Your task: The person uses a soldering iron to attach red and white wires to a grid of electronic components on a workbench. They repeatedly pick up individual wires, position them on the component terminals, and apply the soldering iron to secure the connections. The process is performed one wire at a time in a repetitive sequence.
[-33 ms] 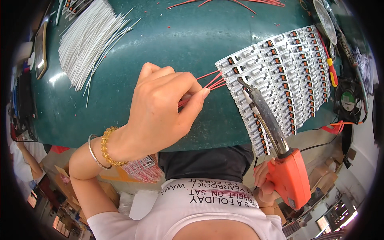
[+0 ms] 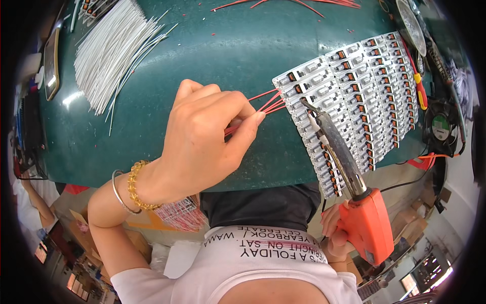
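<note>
My left hand (image 2: 207,134) is closed, thumb against fingers, on a few thin red wires (image 2: 272,105). The wires fan out to the left edge of a panel of small circuit boards (image 2: 349,81) lying on the green tabletop. My right hand (image 2: 336,234) is wrapped round the orange-red handle of a soldering gun (image 2: 371,223); the gun hides part of its fingers. The gun's dark barrel slants over the panel. Its bent tip is at the panel's left side, near the wire ends, but whether it touches the board I cannot tell.
A bundle of white wires (image 2: 114,50) and a phone (image 2: 51,63) lie at the left. More red wires (image 2: 293,2) are at the far edge. To the right are a yellow-and-red-handled tool (image 2: 420,91) and a black fan (image 2: 439,124). A person's arm (image 2: 38,200) shows far left.
</note>
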Tool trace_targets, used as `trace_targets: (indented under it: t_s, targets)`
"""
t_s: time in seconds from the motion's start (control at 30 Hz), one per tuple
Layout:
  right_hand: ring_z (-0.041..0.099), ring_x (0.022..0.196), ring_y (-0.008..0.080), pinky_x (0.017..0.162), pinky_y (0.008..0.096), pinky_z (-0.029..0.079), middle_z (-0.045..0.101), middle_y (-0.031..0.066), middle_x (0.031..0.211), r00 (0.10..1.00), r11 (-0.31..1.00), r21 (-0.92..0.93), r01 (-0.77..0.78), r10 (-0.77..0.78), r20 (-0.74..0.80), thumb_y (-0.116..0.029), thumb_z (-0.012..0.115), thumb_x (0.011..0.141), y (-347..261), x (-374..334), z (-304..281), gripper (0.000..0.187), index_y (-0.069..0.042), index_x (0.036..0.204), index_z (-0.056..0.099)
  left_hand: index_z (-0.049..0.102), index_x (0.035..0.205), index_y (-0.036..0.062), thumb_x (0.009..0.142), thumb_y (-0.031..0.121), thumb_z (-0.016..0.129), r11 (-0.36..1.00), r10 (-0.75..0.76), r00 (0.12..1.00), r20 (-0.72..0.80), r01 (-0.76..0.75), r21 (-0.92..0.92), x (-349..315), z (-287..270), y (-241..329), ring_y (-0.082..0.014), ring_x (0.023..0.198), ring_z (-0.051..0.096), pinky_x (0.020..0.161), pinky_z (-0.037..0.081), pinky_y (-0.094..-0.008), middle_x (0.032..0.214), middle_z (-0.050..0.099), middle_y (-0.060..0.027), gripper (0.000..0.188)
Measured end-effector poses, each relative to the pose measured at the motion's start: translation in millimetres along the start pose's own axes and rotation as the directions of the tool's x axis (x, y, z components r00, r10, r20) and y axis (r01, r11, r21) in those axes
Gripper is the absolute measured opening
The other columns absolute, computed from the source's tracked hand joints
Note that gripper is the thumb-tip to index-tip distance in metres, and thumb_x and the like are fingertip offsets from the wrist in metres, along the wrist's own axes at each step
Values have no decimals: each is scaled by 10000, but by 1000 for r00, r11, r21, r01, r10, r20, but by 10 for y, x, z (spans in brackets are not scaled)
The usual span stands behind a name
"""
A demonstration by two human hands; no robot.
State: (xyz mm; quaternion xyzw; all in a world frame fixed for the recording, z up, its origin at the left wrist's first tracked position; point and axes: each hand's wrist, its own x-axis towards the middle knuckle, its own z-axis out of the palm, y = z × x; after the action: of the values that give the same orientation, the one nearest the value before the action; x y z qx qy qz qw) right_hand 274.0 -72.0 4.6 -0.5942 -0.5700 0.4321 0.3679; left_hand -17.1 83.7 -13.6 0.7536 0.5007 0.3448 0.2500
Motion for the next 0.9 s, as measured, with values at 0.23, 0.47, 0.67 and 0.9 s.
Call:
trace_targets:
  t_s: [0.23,0.47,0.67,0.9]
  targets:
    - [524,515,213,487,316,362,528,25,593,992,993,-118,8,6,125,-120,585,620,19,21,-120,48,-94,611,546,639,710,96,772,67,736,1000,-4,1000,10,4,5,-45,8,41,-128,577,426,701,323,-291,615,558,36,118]
    - [478,446,190,432,298,311,516,5,555,704,587,443,677,-692,-160,-165,673,601,606,160,107,150,-109,593,535,637,701,101,757,57,742,999,33,999,13,-33,31,-28,61,59,-133,592,448,709,322,-303,617,565,34,127]
    - [498,484,184,456,309,327,537,-3,602,994,966,-257,40,-11,113,-218,675,626,-23,32,-116,174,-136,599,524,633,696,98,751,54,747,999,26,1000,6,-26,46,-49,53,42,-137,589,451,701,323,-305,606,558,31,134]
    - [481,506,120,528,276,417,482,-31,594,995,995,21,-99,99,-21,-545,612,790,-188,92,135,619,-3,1069,502,633,697,92,747,57,754,996,59,998,5,-59,61,-42,96,46,-146,574,452,693,334,-312,602,561,21,136]
